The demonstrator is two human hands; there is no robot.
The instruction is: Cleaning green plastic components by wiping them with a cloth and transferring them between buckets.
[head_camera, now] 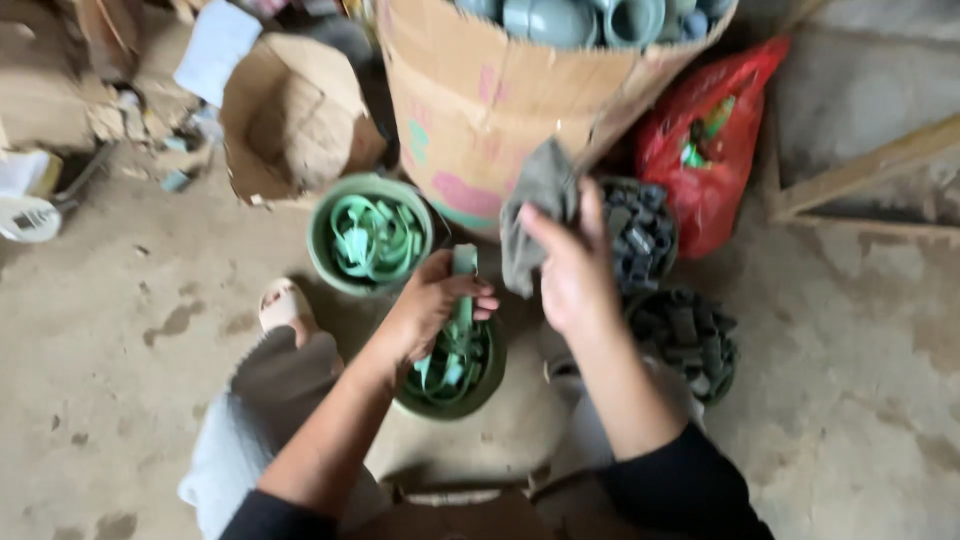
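Note:
My left hand (432, 305) grips a green plastic strip (463, 262) that stands upright over a green bowl (480, 385) holding more green strips. My right hand (570, 270) holds a grey cloth (535, 205) pinched between thumb and fingers, just right of the strip and slightly above it. A second green bowl (325, 255) with several green strips sits to the upper left of my left hand. Both forearms reach in from the bottom, in dark sleeves.
A large cardboard drum (470, 110) of grey-green pipe fittings stands behind. Two round containers of dark parts (640, 230) (690, 340) lie right of my hands. A red plastic bag (710, 150), torn cardboard (295, 120), a wooden frame (860, 170) and a sandalled foot (285, 305) sit on the concrete floor.

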